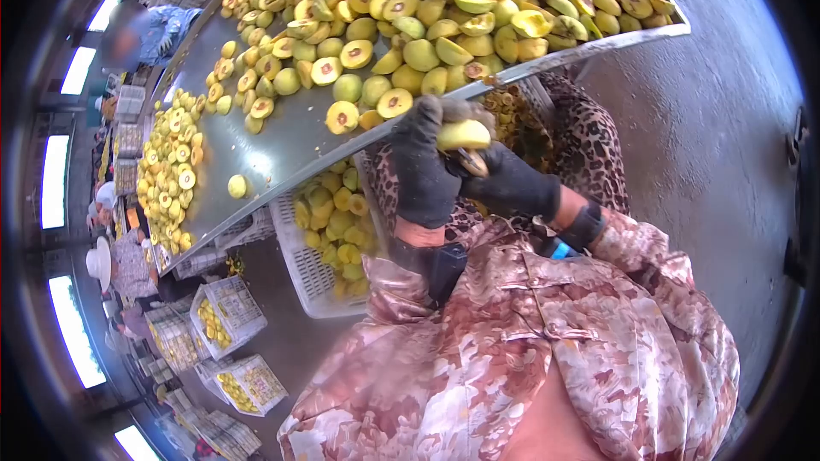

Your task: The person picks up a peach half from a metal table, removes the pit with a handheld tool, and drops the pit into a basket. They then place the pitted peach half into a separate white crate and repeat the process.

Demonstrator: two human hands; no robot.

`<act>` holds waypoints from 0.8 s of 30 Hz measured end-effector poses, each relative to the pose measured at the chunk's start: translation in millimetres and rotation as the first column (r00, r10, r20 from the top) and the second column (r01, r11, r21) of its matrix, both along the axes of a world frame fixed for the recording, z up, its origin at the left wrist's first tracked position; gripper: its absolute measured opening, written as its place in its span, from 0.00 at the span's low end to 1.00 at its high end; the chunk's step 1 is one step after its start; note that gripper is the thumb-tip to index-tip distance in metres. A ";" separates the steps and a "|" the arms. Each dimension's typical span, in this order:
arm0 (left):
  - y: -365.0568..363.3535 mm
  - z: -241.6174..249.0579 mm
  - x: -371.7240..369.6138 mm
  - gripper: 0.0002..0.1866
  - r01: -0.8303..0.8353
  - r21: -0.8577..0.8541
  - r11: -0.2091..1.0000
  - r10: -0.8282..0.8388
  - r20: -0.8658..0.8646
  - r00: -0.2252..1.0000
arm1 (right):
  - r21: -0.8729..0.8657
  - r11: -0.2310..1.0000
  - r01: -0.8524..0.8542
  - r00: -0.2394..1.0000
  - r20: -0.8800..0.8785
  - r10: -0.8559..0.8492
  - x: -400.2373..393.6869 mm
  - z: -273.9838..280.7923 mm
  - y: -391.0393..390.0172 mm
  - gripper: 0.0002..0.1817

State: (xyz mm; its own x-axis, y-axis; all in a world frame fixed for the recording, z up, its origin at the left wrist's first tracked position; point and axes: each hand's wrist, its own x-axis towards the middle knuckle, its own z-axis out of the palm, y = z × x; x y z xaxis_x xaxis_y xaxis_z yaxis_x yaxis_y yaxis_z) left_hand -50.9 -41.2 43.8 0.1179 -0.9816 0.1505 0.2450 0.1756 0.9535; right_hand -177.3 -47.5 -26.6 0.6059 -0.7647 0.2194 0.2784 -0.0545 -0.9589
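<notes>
My left hand (424, 158), in a dark glove, is closed around a yellow-green peach half (464, 135), just off the near edge of the metal table. My right hand (512, 183), also gloved, is closed on a small tool with a shiny metal end (472, 162). That end lies against the underside of the fruit; its exact shape is partly hidden by the fingers. Beyond my hands, a large heap of halved peaches (418, 51), many with brown stones showing, covers much of the metal table (282, 132).
A white crate (320, 282) of peach pieces stands below the table edge at left. Between my legs, a container holds brownish scraps (506, 119). More peach halves (171, 171) lie at the table's far left. Stacked crates (231, 316) and other people (132, 265) are farther left.
</notes>
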 end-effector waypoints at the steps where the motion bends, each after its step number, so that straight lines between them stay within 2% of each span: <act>1: -0.3 -1.1 5.3 0.23 0.008 -0.055 0.998 -0.004 0.070 0.998 | -0.122 0.993 -0.010 0.999 -0.036 0.006 -0.7 2.9 -4.0 0.20; 2: 5.4 -1.6 9.6 0.24 -0.005 0.047 0.999 0.005 0.001 1.000 | -0.234 0.972 -0.022 0.998 -0.070 0.006 -4.5 6.5 -5.6 0.20; 3: 9.8 -0.5 15.5 0.24 -0.003 0.023 1.000 0.003 -0.011 1.000 | -0.344 0.938 -0.038 0.994 -0.105 0.001 -5.9 12.1 -7.7 0.21; 5: 14.5 3.0 23.5 0.24 0.016 -0.026 1.000 -0.017 -0.040 0.999 | -0.335 0.937 -0.099 0.992 -0.108 0.067 1.9 26.9 -13.3 0.22; 6: 20.6 7.4 24.7 0.24 -0.057 -0.037 0.998 0.057 -0.002 0.998 | -0.323 0.941 -0.099 0.993 -0.089 0.074 10.0 37.3 -15.6 0.22; 7: 21.7 8.1 27.0 0.24 -0.165 -0.094 0.982 0.179 0.153 0.972 | -0.226 0.951 -0.212 0.970 -0.167 0.177 14.0 33.1 -16.5 0.22; 9: 24.7 9.1 32.4 0.24 -0.324 -0.245 0.914 0.402 0.430 0.808 | -0.013 0.919 -0.394 0.873 -0.316 0.370 22.0 24.8 -18.8 0.21; 10: 26.4 15.9 37.2 0.23 -0.330 -0.264 0.906 0.422 0.518 0.744 | -0.070 0.935 -0.349 0.930 -0.149 0.336 35.3 16.8 -10.8 0.22; 11: 27.6 18.8 41.4 0.23 -0.307 -0.138 0.942 0.336 0.308 0.890 | -0.118 0.948 -0.295 0.954 0.019 0.299 46.4 9.3 -6.2 0.22; 12: 28.7 20.5 45.7 0.22 -0.250 -0.021 0.968 0.251 0.063 0.966 | -0.487 0.866 -0.116 0.992 -0.010 0.127 55.1 6.1 -11.4 0.25; 13: 32.0 20.7 51.5 0.21 -0.169 0.084 0.982 0.183 -0.196 0.963 | -0.429 0.890 -0.153 0.987 -0.022 0.159 58.7 3.1 -10.4 0.25; 14: 34.5 12.1 62.4 0.21 -0.040 0.108 0.993 0.081 -0.403 0.912 | -0.369 0.910 -0.188 0.981 -0.031 0.190 60.9 -0.2 -8.5 0.25; 17: 49.7 -10.7 93.3 0.22 -0.233 0.245 0.941 0.303 -0.308 0.902 | -0.256 0.923 -0.288 0.950 -0.195 0.243 35.8 18.1 -11.0 0.17; 19: 59.5 -34.4 150.7 0.24 -0.282 0.184 0.942 0.336 -0.455 0.825 | -0.264 0.925 -0.274 0.954 -0.195 0.227 14.0 16.0 -22.6 0.13; 20: 69.6 -42.0 191.5 0.22 -0.358 0.258 0.897 0.372 -0.003 0.928 | -0.048 0.970 -0.240 0.918 -0.337 0.211 -1.4 -9.6 -25.0 0.12; 21: 64.5 -55.2 227.8 0.22 -0.469 0.054 0.882 0.378 0.514 0.770 | 0.160 0.973 -0.164 0.856 -0.467 0.221 -15.3 -28.9 -27.9 0.10; 22: 54.1 -73.1 261.8 0.24 -0.458 -0.179 0.871 0.364 0.861 0.356 | -0.159 0.944 -0.288 0.592 -0.804 0.045 -38.6 -44.9 -28.0 0.08; 23: 37.0 -82.1 277.7 0.25 -0.327 -0.372 0.869 0.330 0.927 -0.178 | -0.372 0.786 -0.494 0.265 -0.925 -0.271 -49.8 -49.0 -29.2 0.06; 24: 13.9 -72.3 265.0 0.28 -0.335 -0.322 0.886 0.324 0.945 -0.050 | -0.405 0.825 -0.393 0.404 -0.882 -0.241 -46.5 -54.1 -37.3 0.05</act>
